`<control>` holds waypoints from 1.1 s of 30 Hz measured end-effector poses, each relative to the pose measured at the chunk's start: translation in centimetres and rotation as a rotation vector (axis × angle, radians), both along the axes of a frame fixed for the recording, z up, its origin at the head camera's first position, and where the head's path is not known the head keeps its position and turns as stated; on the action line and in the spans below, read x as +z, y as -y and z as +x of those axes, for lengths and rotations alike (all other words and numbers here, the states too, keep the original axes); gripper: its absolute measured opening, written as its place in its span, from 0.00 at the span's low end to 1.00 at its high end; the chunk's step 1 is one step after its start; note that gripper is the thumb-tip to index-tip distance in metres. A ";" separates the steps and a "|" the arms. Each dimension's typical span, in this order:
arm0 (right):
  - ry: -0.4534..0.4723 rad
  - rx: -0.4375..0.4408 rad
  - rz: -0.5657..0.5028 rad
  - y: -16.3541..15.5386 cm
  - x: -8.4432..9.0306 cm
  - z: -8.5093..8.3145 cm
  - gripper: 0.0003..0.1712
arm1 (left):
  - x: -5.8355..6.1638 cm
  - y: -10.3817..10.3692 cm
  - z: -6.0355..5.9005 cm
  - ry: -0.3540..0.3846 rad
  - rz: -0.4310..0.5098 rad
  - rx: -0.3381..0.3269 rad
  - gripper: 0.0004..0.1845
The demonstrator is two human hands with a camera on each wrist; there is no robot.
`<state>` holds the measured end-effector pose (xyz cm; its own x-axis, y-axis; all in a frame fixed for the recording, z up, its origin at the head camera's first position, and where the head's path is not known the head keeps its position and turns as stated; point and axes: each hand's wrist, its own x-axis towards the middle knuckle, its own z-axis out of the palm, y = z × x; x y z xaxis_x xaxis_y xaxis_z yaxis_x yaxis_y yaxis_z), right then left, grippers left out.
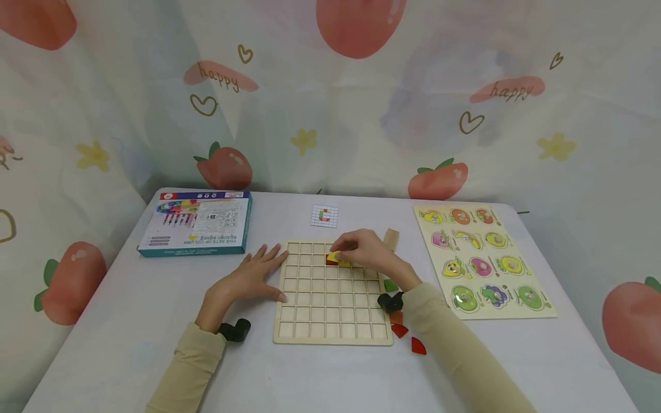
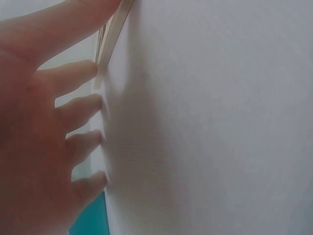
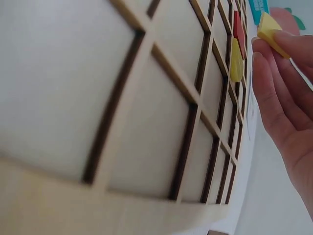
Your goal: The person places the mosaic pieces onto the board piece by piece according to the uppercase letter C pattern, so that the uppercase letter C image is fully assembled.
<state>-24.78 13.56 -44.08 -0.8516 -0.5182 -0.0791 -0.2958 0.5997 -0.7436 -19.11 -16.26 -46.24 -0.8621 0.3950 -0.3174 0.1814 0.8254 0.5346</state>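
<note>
Right hand (image 1: 369,252) over the upper middle of the wooden grid board (image 1: 330,321), fingers curled, pinching a yellow piece (image 1: 338,257) at the fingertips just above the board's second row; seen from the right wrist, the same yellow piece (image 3: 270,32) held between fingertips, clear of the cells. Beneath and beside it, a red piece (image 1: 329,261) and another yellow piece (image 3: 236,61) already lying in neighbouring cells. Left hand (image 1: 253,278) flat on the table (image 1: 129,321) against the board's left edge, fingers spread and straight, thumb tip touching the frame, holding nothing; from the left wrist, fingers (image 2: 80,105) splayed on the white surface beside the board's thin wooden edge (image 2: 113,34). Board itself near the middle of the table, towards the front edge. Loose red pieces (image 1: 408,338) on the table off the board's front right corner, a green piece (image 1: 390,285) by its right edge, partly behind the right wrist. Small pattern card (image 1: 324,216) behind the board, towards the far edge. Teal box (image 1: 196,223) at the far left corner. Fruit peg puzzle (image 1: 482,261) along the right side. Wooden block (image 1: 391,238) just behind the right hand.
</note>
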 end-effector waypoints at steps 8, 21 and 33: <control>0.035 0.018 -0.006 1.5 -0.1 -0.5 0.08 | 0.0 0.0 0.0 -0.001 0.001 0.009 0.58; -0.076 0.099 0.054 3.1 -0.8 -1.1 0.06 | 0.0 0.1 -0.1 0.004 0.016 0.011 0.58; -0.127 0.133 0.159 3.9 -0.7 -0.9 0.08 | 0.0 0.1 -0.1 0.003 0.012 0.013 0.58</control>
